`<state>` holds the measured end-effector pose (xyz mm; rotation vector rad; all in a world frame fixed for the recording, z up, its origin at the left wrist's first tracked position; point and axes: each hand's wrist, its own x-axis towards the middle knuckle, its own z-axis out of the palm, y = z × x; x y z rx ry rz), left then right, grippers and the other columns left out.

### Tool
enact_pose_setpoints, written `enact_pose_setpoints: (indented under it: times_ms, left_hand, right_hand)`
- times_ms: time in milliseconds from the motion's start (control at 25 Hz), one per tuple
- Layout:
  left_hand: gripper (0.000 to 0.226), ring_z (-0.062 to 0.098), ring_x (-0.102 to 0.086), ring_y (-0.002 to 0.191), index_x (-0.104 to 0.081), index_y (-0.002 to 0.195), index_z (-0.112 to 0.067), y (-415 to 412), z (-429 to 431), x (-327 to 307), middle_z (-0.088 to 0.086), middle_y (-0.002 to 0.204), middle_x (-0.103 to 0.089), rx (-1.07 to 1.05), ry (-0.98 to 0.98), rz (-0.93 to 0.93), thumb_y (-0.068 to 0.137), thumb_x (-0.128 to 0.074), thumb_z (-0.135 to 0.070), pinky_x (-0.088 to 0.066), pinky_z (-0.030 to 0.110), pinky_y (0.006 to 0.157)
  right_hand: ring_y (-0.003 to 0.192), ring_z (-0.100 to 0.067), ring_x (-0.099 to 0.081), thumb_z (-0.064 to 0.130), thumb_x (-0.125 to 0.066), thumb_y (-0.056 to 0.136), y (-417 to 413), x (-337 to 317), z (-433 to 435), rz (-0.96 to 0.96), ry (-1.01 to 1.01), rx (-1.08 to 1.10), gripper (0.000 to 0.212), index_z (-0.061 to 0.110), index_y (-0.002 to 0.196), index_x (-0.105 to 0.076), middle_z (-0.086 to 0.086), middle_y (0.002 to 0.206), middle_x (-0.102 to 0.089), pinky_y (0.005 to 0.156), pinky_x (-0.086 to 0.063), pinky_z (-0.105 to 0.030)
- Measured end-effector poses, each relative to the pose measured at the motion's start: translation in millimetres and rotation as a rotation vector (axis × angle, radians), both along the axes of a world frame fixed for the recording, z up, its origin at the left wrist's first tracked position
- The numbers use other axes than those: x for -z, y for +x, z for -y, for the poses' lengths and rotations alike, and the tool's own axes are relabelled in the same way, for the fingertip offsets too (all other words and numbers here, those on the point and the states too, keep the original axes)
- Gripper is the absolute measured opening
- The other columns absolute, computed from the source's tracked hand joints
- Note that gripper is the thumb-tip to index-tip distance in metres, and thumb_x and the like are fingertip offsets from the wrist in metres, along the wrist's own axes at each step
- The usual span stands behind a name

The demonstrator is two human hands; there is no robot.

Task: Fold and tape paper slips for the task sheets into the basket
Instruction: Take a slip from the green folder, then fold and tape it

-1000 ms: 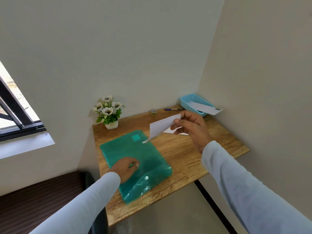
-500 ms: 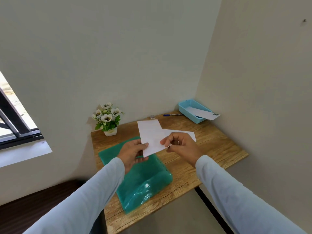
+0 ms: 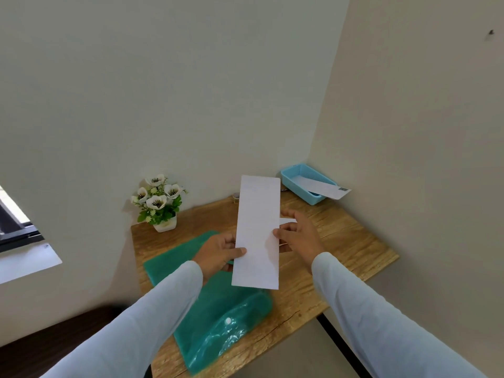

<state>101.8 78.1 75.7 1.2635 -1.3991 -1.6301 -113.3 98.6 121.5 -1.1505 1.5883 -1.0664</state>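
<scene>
Wooden desk (image 3: 341,241), near edge cut off: green plastic folder (image 3: 226,317) partly under sleeves, left hand (image 3: 218,251) and right hand (image 3: 300,236) pinching upright long white paper slip (image 3: 257,233), fingertips hidden behind, blue plastic basket (image 3: 293,184) far right holding second white slip (image 3: 327,188).

Soft daylight from the window (image 3: 16,227) far left of the left hand (image 3: 218,252) leaves only faint shadows. Glare streaks the folder (image 3: 223,306) below that hand, the paper (image 3: 257,233) between it and the right hand (image 3: 300,238) is washed out, and walls (image 3: 163,91) bow toward the frame edges.
</scene>
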Motion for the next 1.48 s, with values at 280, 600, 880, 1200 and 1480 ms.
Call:
enact_pose_setpoints:
  times_ms: [280, 600, 880, 1200, 1480]
  left_hand:
    - [0.021, 0.022, -0.076, 0.096, -0.068, 0.116, -0.007, -13, 56, -3, 0.004, 0.106, -0.078, -0.116, -0.055, -0.009, 0.095, -0.069, -0.009, -0.062, 0.032, 0.073]
    - [0.024, 0.012, -0.076, 0.092, -0.071, 0.115, -0.015, -36, 111, 3, -0.005, 0.107, -0.078, -0.072, -0.034, 0.102, 0.092, -0.074, -0.012, -0.061, 0.026, 0.072]
    - [0.018, 0.013, -0.07, 0.104, -0.07, 0.117, -0.027, -42, 148, 10, -0.009, 0.116, -0.073, 0.197, -0.106, 0.471, 0.1, -0.064, -0.024, -0.056, 0.037, 0.097]
    - [0.014, 0.009, -0.066, 0.094, -0.07, 0.107, -0.025, -57, 177, 6, -0.008, 0.108, -0.072, 0.137, -0.243, 0.59, 0.1, -0.063, -0.035, -0.052, 0.022, 0.079]
    - [0.008, 0.007, -0.065, 0.102, -0.069, 0.104, -0.037, -62, 188, 21, -0.015, 0.106, -0.07, 0.156, -0.27, 0.624, 0.096, -0.068, -0.037, -0.054, 0.034, 0.095]
  right_hand:
    - [0.09, -0.019, -0.075, 0.014, -0.071, 0.096, -16, 19, 55, 0.013, 0.066, -0.106, 0.04, 0.025, 0.131, -0.056, -0.001, 0.108, -0.073, 0.068, -0.063, -0.027]
    - [0.091, -0.026, -0.076, 0.015, -0.071, 0.096, -41, 34, 120, 0.129, 0.028, -0.11, 0.02, 0.013, 0.116, -0.067, -0.008, 0.105, -0.077, 0.072, -0.065, -0.035]
    - [0.092, -0.021, -0.074, 0.008, -0.077, 0.089, -75, 32, 163, 0.163, 0.068, -0.108, 0.029, 0.017, 0.115, -0.068, -0.002, 0.107, -0.077, 0.071, -0.064, -0.034]
    - [0.092, -0.022, -0.073, 0.021, -0.074, 0.094, -89, 60, 180, -0.039, 0.178, -0.235, 0.016, 0.012, 0.106, -0.075, -0.003, 0.105, -0.077, 0.063, -0.06, -0.027]
    - [0.09, -0.024, -0.074, 0.008, -0.075, 0.091, -91, 75, 184, 0.03, 0.168, -0.243, 0.011, 0.004, 0.101, -0.071, -0.006, 0.1, -0.078, 0.07, -0.062, -0.031]
